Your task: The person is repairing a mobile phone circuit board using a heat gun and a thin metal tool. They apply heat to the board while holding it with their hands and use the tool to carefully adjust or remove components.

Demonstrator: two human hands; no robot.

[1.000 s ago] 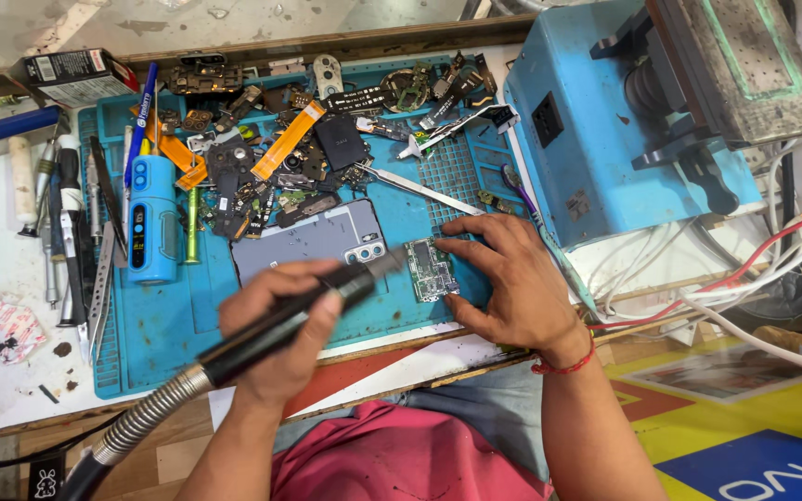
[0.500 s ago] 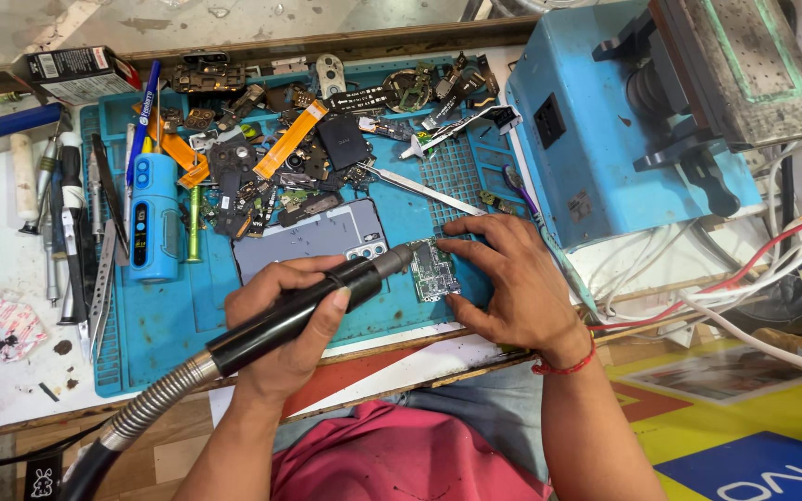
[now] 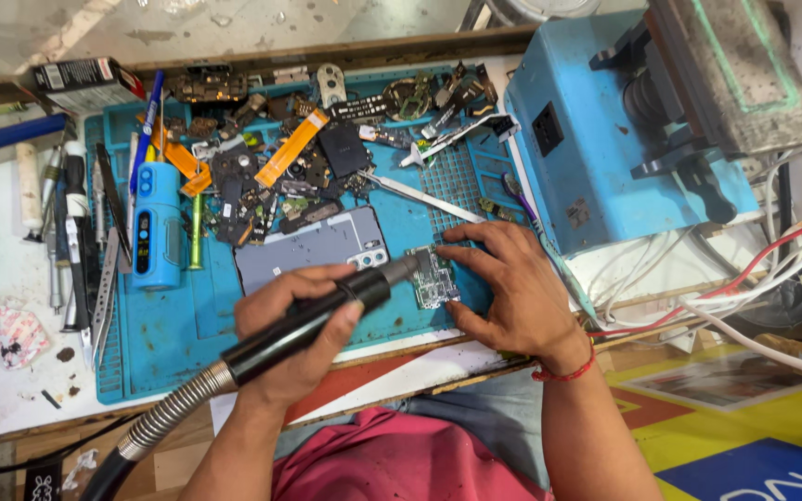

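My left hand (image 3: 294, 325) grips a black hot-air handpiece (image 3: 313, 314) on a ribbed metal hose (image 3: 169, 419). Its metal nozzle touches or hovers just over a small green circuit board (image 3: 433, 276) lying on the blue work mat (image 3: 187, 320). My right hand (image 3: 512, 288) presses on the mat with its fingers around the board's right and lower edges, holding it in place. A grey phone back cover (image 3: 313, 249) lies just left of the board, behind the handpiece.
Loose phone parts, flex cables and an orange ribbon (image 3: 290, 148) litter the mat's far half. A blue cylinder tool (image 3: 155, 223), tweezers and screwdrivers lie at the left. A blue machine box (image 3: 605, 158) with white and red wires stands at the right.
The handpiece tip has shifted slightly to the right, closer onto the board. My right hand keeps its hold on the board.
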